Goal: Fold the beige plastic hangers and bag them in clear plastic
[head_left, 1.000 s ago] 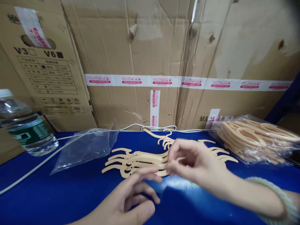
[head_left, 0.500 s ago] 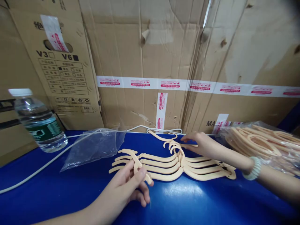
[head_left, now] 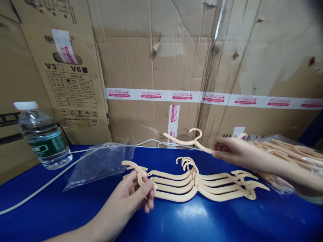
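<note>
My right hand [head_left: 230, 151] is closed around the right end of a cream plastic hanger [head_left: 180, 142], raised above the back of the table with its hook upward. My fingers hide that end, and a pale tip shows above the hand. Between thumb and fingers, my left hand [head_left: 137, 195] grips a curved cream hanger piece [head_left: 133, 165]. Whether this piece is joined to the row beside it, I cannot tell. Several cream hangers [head_left: 174, 198] lie overlapped in a row on the blue table, hooks bunched at the middle, hinged ends at the right.
A clear plastic bag [head_left: 101, 166] lies at the back left, crossed by a white cable [head_left: 42, 190]. Left of it stands a water bottle [head_left: 45, 141]. At the right is a bag of hangers [head_left: 292, 154]. Cardboard boxes [head_left: 141, 60] wall off the back of the blue table [head_left: 191, 223].
My right hand has lifted the rear hanger off the table and moved right with it. The piece in my left hand has turned and shifted slightly left.
</note>
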Available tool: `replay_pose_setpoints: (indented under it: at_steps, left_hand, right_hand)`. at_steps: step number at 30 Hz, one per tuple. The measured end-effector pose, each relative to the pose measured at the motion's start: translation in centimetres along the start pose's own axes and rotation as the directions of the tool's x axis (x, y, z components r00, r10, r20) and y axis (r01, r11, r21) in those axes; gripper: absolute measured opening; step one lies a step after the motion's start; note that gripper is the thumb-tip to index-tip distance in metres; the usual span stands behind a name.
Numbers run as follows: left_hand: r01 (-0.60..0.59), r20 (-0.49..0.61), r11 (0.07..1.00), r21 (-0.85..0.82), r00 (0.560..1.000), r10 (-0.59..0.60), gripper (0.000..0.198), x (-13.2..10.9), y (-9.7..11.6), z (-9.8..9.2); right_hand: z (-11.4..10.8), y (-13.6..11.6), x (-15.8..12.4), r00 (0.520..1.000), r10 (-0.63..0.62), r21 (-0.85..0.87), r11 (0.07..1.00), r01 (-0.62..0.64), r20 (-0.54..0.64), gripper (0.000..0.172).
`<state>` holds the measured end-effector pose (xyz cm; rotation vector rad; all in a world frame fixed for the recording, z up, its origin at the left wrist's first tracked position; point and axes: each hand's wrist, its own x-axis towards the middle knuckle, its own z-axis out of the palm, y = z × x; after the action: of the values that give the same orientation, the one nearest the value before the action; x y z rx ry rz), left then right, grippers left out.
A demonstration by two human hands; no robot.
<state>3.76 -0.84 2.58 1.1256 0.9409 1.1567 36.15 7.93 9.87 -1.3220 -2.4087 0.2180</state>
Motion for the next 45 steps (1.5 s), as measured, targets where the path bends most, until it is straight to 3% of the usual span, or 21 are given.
replay_pose_setpoints:
  at_steps: [4,11,16,20,25,35,38,45]
  left_hand:
    - [-0.027,-0.021,0.999,0.023,0.999,0.028,0.041,0.4,0.0,-0.6]
    - [0.007,-0.053,0.992,-0.124,0.999,-0.014,0.039,1.2,0.2,-0.4]
    - [0.083,0.054,0.971,-0.223,0.996,-0.073,0.035,0.8,-0.1,-0.4]
    - [0.202,0.170,0.930,-0.307,0.973,-0.156,0.031,0.1,0.4,-0.3]
    - [0.222,0.246,0.922,-0.318,0.958,-0.146,0.026,-0.1,1.2,-0.1]
    - [0.217,0.194,0.936,-0.276,0.967,-0.166,0.023,-0.9,1.1,-0.4]
    - [0.172,0.130,0.952,-0.255,0.981,-0.143,0.031,-0.8,1.1,-0.4]
    - [0.014,-0.035,0.979,-0.205,0.999,-0.021,0.040,0.0,0.6,-0.6]
  right_hand:
    - [0.9,-0.5,-2.6,0.982,-0.051,-0.029,0.999,0.046,-0.180,0.019]
    - [4.6,-1.2,-7.1,0.951,0.010,0.206,0.977,0.057,-0.309,0.019]
    - [4.9,-2.0,-8.3,0.938,-0.058,0.162,0.980,0.120,-0.342,0.016]
    - [4.6,-2.7,-8.4,0.893,-0.158,0.074,0.975,0.207,-0.422,0.012]
    - [4.8,-3.1,-8.6,0.885,-0.181,0.075,0.969,0.234,-0.429,0.012]
    - [6.0,-2.8,-9.6,0.840,-0.245,-0.027,0.964,0.266,-0.484,0.021]
    - [6.4,-3.0,-9.9,0.852,-0.254,0.008,0.957,0.289,-0.458,0.025]
    - [6.0,-5.6,-9.5,0.837,-0.289,-0.021,0.949,0.316,-0.464,0.016]
